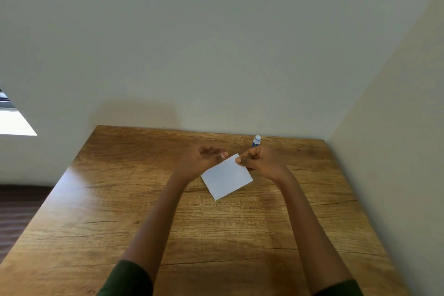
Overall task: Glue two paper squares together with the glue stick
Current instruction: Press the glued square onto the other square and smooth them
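A white paper square is tilted above the wooden table. My right hand pinches its far corner between thumb and fingers. Only one sheet shows; I cannot tell whether a second lies against it. My left hand hovers just left of the paper with its fingers curled and nothing visible in them. A glue stick with a blue body and white cap stands upright near the table's far edge, just behind my right hand.
The table stands in a corner, with a pale wall behind it and another on the right. Dark floor and a bright window lie to the left.
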Demonstrator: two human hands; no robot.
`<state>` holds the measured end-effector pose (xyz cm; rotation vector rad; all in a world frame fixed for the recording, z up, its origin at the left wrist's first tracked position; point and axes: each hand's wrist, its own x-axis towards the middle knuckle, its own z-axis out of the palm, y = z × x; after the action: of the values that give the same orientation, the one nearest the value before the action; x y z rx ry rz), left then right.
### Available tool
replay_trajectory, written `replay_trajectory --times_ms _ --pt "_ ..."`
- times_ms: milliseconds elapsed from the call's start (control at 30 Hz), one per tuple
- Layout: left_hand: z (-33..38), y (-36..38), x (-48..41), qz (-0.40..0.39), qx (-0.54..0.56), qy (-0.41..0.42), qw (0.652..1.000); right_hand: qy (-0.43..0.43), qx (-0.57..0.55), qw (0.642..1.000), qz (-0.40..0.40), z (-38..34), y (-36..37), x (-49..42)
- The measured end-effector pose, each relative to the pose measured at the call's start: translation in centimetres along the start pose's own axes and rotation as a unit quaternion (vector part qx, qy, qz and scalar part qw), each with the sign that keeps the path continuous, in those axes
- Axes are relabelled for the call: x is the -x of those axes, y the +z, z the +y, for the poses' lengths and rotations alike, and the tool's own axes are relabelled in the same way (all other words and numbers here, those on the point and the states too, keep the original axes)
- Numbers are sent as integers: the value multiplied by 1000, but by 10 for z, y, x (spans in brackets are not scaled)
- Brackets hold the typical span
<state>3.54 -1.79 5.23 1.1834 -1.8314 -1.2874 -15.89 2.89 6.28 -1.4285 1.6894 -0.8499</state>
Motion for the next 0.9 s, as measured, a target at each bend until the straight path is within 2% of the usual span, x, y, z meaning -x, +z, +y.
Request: replay_trajectory --times_ms 67,133,333,500,667,900 --pt "10 10 -8 -4 -74 26 997 -12 54 998 -13 -10 2 -3" --pt "13 16 -13 21 -102 35 994 -15 86 996 -15 -17 2 -6" --pt "13 16 -11 57 -30 -3 998 -45 104 994 -11 -16 4 -6" --pt "6 9 -8 111 45 -33 992 -30 73 997 -8 3 8 1" --pt "-2 17 -3 130 108 -61 984 -23 42 999 6 13 9 3" --pt "-8 29 2 197 173 -107 959 5 -76 996 53 24 15 11"
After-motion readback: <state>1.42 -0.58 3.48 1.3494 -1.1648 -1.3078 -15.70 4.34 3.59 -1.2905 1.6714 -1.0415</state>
